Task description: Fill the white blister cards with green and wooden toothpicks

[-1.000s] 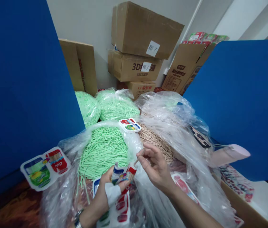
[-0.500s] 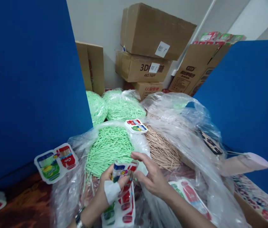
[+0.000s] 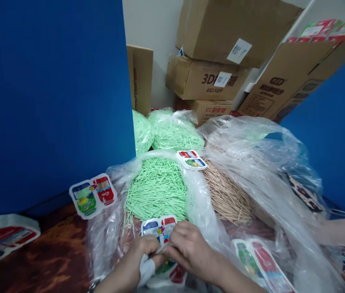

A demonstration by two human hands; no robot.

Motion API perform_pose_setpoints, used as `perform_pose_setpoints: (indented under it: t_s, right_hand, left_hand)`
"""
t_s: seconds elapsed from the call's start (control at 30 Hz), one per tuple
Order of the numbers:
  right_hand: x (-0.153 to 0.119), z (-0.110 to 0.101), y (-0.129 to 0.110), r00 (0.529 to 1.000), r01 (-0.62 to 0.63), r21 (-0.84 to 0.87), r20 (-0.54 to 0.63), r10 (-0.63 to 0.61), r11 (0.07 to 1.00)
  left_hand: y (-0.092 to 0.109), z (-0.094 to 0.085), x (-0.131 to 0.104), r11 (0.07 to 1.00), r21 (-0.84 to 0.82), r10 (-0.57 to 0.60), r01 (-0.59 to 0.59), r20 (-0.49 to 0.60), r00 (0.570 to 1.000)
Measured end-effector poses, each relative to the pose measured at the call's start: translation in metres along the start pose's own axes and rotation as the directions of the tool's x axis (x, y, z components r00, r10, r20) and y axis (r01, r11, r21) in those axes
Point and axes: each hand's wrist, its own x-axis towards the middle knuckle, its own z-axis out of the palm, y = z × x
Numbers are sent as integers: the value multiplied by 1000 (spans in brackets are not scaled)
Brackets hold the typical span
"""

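Note:
A printed packet (image 3: 159, 228) with a blue-and-yellow half and a red half is pinched between my hands. My left hand (image 3: 141, 254), with a white wrap around its thumb side, grips the lower left of it. Fingers bent, my right hand (image 3: 192, 248) closes on the lower right edge; the fingertips meet there and partly hide the pinch. Below lies another printed packet (image 3: 176, 274), mostly covered by my hands. Just beyond is a heap of thin green sticks (image 3: 157, 191) in an opened clear bag. To its right, thin brown sticks (image 3: 227, 193) lie under clear plastic.
Packets rest on the left (image 3: 93, 195), at the far left (image 3: 7, 240), on the bag's edge (image 3: 192, 160) and at lower right (image 3: 262, 264). Cardboard boxes (image 3: 187, 79) are stacked behind. Blue panels (image 3: 53, 101) stand on both sides. Another person's arm (image 3: 343, 232) reaches in at right.
My right hand, spread beside the packet before, has come in and closed on its lower edge. The packet shows flatter now. The whole view has shifted, moving the scene rightward.

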Motion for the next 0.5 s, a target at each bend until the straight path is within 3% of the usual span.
perform_pose_setpoints:
  t_s: [0.1, 0.17, 0.33, 0.5]
  right_hand:
    - [8, -11, 3, 979, 13, 129, 199, -38, 992]
    - [12, -14, 8, 965, -8, 159, 260, -34, 987]
    - [11, 5, 20, 967, -146, 24, 213, 137, 989]
    - [9, 14, 11, 970, -115, 23, 218, 107, 993]
  left_hand:
    - [-6, 3, 0, 999, 29, -44, 46, -72, 996]
    - [-6, 3, 2, 996, -43, -87, 83, -107, 990]
    - [-1, 1, 4, 979, -151, -154, 138, -100, 983]
    - [-3, 2, 5, 994, -99, -54, 53, -6, 999]
